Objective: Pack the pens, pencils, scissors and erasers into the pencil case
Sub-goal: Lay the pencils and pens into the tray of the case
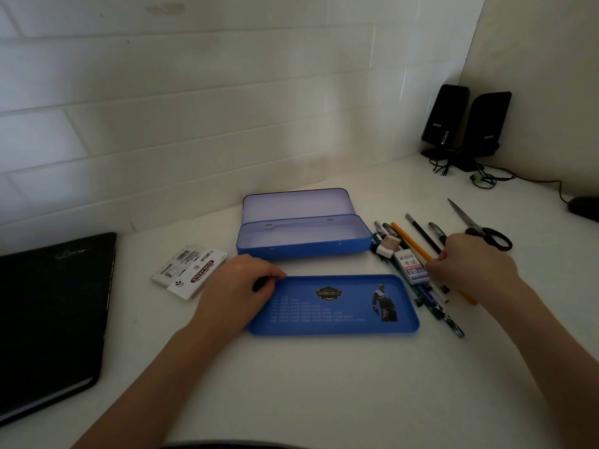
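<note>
The blue tin pencil case [304, 246] stands open at the middle of the white desk, its lid [298, 204] tipped back and its inside bare. In front of it lies a flat blue printed tray [324, 319]. My left hand [236, 286] grips the tray's left end. To the right lie several pens [424, 234], an orange pencil [411, 243], patterned pencils [444, 315], a white 2B eraser [411, 264] and a smaller eraser [387, 246]. My right hand [470, 264] rests on the pens with fingers curled beside the 2B eraser. Black-handled scissors [479, 228] lie behind it.
A black folder [52, 312] lies at the left edge, with sticky-note packs [191, 273] between it and the tray. Two black speakers [466, 124] with cables stand in the back right corner, and a dark mouse [583, 207] sits at the far right. A tiled wall runs close behind the case.
</note>
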